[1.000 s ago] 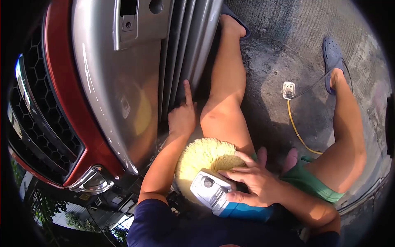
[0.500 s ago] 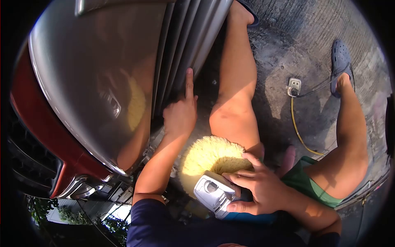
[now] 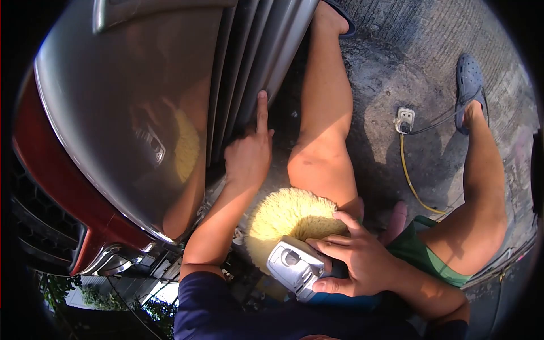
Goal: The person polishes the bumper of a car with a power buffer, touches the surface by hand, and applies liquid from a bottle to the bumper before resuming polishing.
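My left hand has its index finger stretched out, the tip on or right at the ribbed lower trim of a shiny grey car panel. Its other fingers are curled under and partly hidden; no object shows in it. Against my lap, my right hand grips an electric polisher with a silver head and a blue body. A fluffy yellow wool pad is fitted to the polisher, and my right index finger reaches onto the pad's edge. The panel mirrors the pad and my hand.
On the concrete ground lies a white socket outlet with a black plug in it and a yellow cord running from it. A red bumper part borders the panel. My bent legs spread on either side of the cord.
My left fingertip has shifted very slightly along the trim, and the panel sits a touch further left in view. My right hand and the polisher stay where they were.
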The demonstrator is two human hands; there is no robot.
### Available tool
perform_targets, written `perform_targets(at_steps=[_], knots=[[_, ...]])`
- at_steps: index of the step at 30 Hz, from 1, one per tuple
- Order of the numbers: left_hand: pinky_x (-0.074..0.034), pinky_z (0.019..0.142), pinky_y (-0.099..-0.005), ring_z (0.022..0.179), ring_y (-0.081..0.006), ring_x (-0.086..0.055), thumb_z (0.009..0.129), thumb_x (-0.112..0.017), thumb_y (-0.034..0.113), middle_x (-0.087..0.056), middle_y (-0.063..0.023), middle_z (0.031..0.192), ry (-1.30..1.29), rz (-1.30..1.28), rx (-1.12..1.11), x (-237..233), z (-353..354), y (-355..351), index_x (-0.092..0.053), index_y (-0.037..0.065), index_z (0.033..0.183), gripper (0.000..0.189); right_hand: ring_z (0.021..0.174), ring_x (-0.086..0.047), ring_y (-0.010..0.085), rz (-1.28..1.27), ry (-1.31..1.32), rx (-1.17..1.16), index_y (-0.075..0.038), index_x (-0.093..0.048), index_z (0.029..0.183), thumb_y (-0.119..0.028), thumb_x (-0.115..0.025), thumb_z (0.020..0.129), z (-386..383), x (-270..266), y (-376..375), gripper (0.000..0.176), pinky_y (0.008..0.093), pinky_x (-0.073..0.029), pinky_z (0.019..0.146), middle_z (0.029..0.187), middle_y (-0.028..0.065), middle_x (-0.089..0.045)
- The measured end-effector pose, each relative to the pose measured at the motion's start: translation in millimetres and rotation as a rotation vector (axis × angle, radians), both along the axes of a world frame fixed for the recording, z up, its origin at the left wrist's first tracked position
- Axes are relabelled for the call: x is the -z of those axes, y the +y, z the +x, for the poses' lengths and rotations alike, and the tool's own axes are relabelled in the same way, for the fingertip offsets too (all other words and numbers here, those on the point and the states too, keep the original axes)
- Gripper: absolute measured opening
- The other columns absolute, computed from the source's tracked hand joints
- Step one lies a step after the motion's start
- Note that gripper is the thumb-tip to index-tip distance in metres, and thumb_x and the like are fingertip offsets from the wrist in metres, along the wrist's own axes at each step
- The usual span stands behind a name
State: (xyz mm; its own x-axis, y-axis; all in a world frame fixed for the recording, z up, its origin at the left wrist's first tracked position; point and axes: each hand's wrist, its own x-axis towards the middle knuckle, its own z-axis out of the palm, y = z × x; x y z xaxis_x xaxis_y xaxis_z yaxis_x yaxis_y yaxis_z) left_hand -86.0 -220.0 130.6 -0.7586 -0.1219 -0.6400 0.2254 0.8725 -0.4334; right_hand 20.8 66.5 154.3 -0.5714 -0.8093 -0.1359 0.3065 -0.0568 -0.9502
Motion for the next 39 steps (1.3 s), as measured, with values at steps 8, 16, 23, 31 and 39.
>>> perform_targets(at_steps=[8,16,23,31,39], knots=[[-0.061,0.057,-0.0489,0.064,-0.0378,-0.075,0.104,-0.066,0.031,-0.076,-0.0171,0.078,0.022,-0.029,-0.021,-14,23,-19,-0.002,0.015,0.175,0.096,0.125,-0.066,0.0417,-0.014,0.012,0.033,0.009,-0.068,0.135,-0.07,-0.068,0.094,0,0,1,0.088,0.0581,-0.025,0.128,0.117,0.0234,-0.076],[-0.061,0.061,-0.0505,0.065,-0.0377,-0.075,0.105,-0.064,0.032,-0.076,-0.0174,0.08,0.01,-0.029,-0.014,2,0,0,-0.009,0.014,0.175,0.09,0.124,-0.065,0.0445,-0.01,0.021,0.092,0.008,-0.07,0.132,-0.071,-0.068,0.094,10,-3,2,0.087,0.0589,-0.028,0.126,0.114,0.0219,-0.077],[-0.06,0.08,-0.0456,0.082,-0.0356,-0.076,0.104,-0.068,0.034,-0.078,-0.0153,0.092,0.168,0.362,-0.274,-71,80,-37,-0.06,0.008,0.146,0.05,0.132,-0.059,0.0412,0.12,0.062,-0.081,-0.003,-0.071,0.135,-0.068,-0.062,0.1,11,-19,16,0.074,0.0563,-0.047,0.107,0.123,0.0178,-0.073],[-0.057,0.089,-0.0333,0.096,-0.0169,-0.072,0.109,-0.063,0.036,-0.076,-0.0124,0.112,0.326,1.025,-1.041,-77,255,-49,-0.067,-0.003,0.133,0.045,0.144,-0.053,0.0457,0.18,0.242,-0.027,0.0,-0.049,0.158,-0.064,-0.064,0.101,80,-65,11,0.087,0.0498,-0.043,0.12,0.149,0.0303,-0.059],[-0.058,0.091,-0.0322,0.102,-0.0147,-0.072,0.113,-0.061,0.033,-0.076,-0.0099,0.117,0.711,1.625,-1.154,-79,346,-27,-0.067,-0.006,0.13,0.042,0.131,-0.062,0.028,0.164,0.093,-0.04,-0.001,-0.043,0.161,-0.038,-0.093,0.086,198,-87,113,0.097,0.0405,-0.048,0.113,0.143,0.0175,-0.064]])
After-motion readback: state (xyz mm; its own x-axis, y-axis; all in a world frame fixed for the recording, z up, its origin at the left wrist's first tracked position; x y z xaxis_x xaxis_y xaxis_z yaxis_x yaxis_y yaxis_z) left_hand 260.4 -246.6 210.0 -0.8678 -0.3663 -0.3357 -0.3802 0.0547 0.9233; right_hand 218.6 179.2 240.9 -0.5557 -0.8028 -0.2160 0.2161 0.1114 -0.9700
